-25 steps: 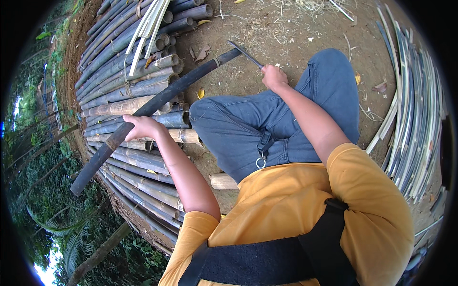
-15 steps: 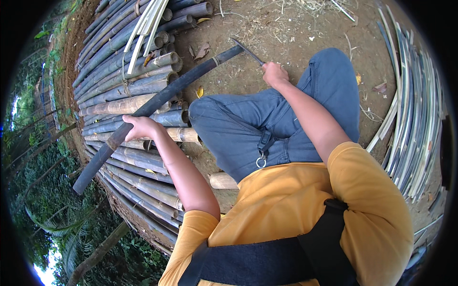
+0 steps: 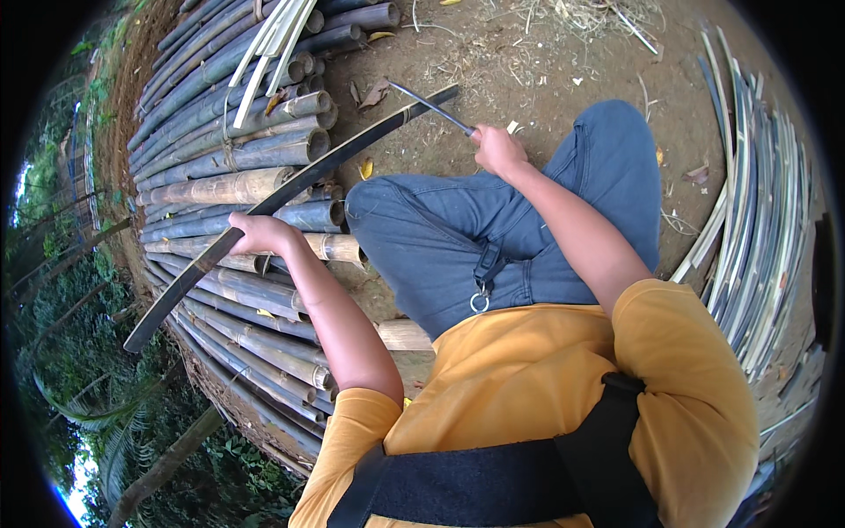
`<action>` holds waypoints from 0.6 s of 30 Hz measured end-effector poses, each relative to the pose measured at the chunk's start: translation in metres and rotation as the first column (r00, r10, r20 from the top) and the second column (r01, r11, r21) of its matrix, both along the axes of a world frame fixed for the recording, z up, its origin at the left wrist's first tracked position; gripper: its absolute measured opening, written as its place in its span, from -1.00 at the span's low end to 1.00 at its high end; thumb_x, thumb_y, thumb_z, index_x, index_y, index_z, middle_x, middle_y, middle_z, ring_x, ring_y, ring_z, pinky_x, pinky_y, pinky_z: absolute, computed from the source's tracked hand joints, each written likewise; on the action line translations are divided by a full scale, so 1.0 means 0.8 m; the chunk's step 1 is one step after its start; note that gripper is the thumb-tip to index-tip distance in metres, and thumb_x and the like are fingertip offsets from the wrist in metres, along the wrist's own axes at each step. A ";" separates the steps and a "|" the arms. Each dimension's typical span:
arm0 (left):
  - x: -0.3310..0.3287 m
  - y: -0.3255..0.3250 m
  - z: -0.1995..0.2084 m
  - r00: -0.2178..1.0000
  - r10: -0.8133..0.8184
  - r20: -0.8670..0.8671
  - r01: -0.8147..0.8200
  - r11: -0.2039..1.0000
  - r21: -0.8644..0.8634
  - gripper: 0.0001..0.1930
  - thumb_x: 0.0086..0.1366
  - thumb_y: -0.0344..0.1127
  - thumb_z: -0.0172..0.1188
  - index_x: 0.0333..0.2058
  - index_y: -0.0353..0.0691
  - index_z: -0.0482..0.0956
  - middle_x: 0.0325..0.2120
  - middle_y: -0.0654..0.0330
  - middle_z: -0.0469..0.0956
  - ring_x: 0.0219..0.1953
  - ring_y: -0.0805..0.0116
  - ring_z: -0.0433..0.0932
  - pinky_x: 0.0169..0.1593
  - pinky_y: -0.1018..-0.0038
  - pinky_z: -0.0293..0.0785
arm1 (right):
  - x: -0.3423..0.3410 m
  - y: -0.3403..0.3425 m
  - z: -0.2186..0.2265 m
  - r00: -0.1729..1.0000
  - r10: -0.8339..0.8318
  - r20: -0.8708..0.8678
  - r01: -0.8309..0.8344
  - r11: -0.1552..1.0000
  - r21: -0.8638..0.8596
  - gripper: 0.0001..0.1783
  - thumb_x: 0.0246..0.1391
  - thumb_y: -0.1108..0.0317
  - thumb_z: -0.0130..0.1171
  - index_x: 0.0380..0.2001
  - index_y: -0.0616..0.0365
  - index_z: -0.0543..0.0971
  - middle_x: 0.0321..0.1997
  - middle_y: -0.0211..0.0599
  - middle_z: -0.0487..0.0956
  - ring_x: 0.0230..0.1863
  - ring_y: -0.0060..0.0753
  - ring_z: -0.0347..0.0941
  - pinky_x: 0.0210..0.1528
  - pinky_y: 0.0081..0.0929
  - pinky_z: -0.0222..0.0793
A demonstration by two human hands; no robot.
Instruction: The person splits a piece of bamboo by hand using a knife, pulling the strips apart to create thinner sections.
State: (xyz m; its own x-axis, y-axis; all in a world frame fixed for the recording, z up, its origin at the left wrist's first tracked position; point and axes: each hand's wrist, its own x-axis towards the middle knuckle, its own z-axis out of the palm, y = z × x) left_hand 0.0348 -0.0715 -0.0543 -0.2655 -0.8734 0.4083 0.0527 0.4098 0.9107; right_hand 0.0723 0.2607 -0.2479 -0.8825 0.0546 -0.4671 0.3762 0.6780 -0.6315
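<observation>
My left hand [image 3: 260,233] is closed around a long dark bamboo strip [image 3: 330,161], a pale cut edge showing along its length. The strip slants from the lower left up to bare ground in front of my knees. A slim knife [image 3: 451,117] is gripped by its handle in my right hand [image 3: 499,151]. Its blade points up and left and crosses the strip close to the far end; whether it touches there I cannot tell. My fingers hide part of the knife's handle.
Stacked bamboo poles [image 3: 238,185] lie on my left, with pale split strips [image 3: 268,57] on top. A large bundle of thin strips [image 3: 766,220] lies on the right. Shavings [image 3: 598,22] litter the dirt ahead. My bent legs [image 3: 519,211] are between the piles.
The bamboo strip has turned from its broad dark face to a narrower view with the pale edge showing. The knife has shifted left, its blade now crossing the strip.
</observation>
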 end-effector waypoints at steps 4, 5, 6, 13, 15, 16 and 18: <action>0.005 -0.010 -0.006 0.978 -0.157 -0.134 0.171 0.981 0.096 -0.59 0.36 -0.16 -0.06 -0.03 -0.38 0.13 -0.34 0.02 0.36 -0.45 0.17 0.46 -0.27 0.16 0.60 | -0.003 0.004 0.014 0.998 0.068 -0.014 -0.067 0.997 0.032 -0.76 0.29 0.17 0.04 -0.17 0.05 0.57 -0.21 -0.02 0.65 -0.11 0.10 0.60 -0.08 0.00 0.48; 0.006 -0.005 -0.003 0.959 -0.229 -0.167 0.258 0.949 0.181 -0.60 0.40 -0.12 -0.09 -0.03 -0.36 0.12 -0.43 0.08 0.34 -0.57 0.21 0.43 -0.35 0.17 0.62 | -0.005 0.008 0.009 0.998 0.060 0.000 -0.060 0.997 0.048 -0.75 0.29 0.16 0.04 -0.17 0.04 0.58 -0.20 -0.03 0.66 -0.10 0.07 0.60 -0.06 -0.03 0.49; 0.002 -0.011 -0.003 0.909 -0.303 -0.285 0.368 0.905 0.212 -0.66 0.43 -0.10 -0.16 -0.10 -0.28 0.07 -0.61 0.22 0.14 -0.75 0.36 0.21 -0.54 0.25 0.57 | -0.005 0.008 0.008 0.998 0.056 0.002 -0.057 0.997 0.055 -0.75 0.29 0.15 0.04 -0.17 0.05 0.58 -0.20 -0.03 0.66 -0.10 0.08 0.60 -0.07 -0.03 0.49; -0.001 -0.010 -0.008 0.936 -0.203 -0.289 0.259 0.951 0.170 -0.75 0.23 -0.18 -0.13 -0.36 -0.23 0.09 -0.63 0.23 0.14 -0.71 0.32 0.19 -0.51 0.19 0.49 | 0.006 -0.003 0.003 0.999 0.038 -0.010 -0.037 0.996 0.086 -0.72 0.29 0.11 0.05 -0.15 0.05 0.58 -0.20 -0.04 0.66 -0.10 0.06 0.61 -0.07 -0.05 0.50; -0.002 -0.006 -0.006 0.929 -0.216 -0.300 0.273 0.948 0.163 -0.75 0.24 -0.17 -0.13 -0.36 -0.22 0.09 -0.64 0.24 0.12 -0.72 0.33 0.18 -0.54 0.20 0.48 | 0.006 0.000 0.001 0.999 0.044 -0.006 -0.043 0.996 0.077 -0.71 0.29 0.11 0.05 -0.13 0.06 0.57 -0.21 -0.05 0.66 -0.10 0.06 0.61 -0.07 -0.04 0.50; -0.004 -0.001 -0.003 0.926 -0.225 -0.304 0.283 0.946 0.161 -0.75 0.24 -0.17 -0.13 -0.36 -0.22 0.09 -0.65 0.24 0.12 -0.72 0.33 0.18 -0.55 0.20 0.47 | 0.001 0.006 -0.005 0.999 0.046 -0.004 -0.046 0.996 0.080 -0.71 0.29 0.11 0.05 -0.12 0.05 0.56 -0.21 -0.05 0.66 -0.10 0.06 0.61 -0.07 -0.04 0.50; -0.006 0.012 0.002 0.933 -0.201 -0.299 0.246 0.962 0.119 -0.75 0.26 -0.17 -0.13 -0.34 -0.22 0.09 -0.67 0.25 0.10 -0.72 0.36 0.16 -0.57 0.21 0.46 | -0.003 0.006 -0.009 0.999 0.039 -0.005 -0.039 0.996 0.086 -0.72 0.30 0.12 0.04 -0.12 0.05 0.56 -0.21 -0.05 0.66 -0.11 0.06 0.61 -0.08 -0.04 0.50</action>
State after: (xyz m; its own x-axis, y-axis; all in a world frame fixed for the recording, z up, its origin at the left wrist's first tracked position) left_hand 0.0298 -0.0615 -0.0526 -0.3546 -0.8619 0.3624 0.3896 0.2162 0.8953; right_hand 0.0698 0.2659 -0.2549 -0.8877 0.0596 -0.4565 0.3445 0.7437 -0.5729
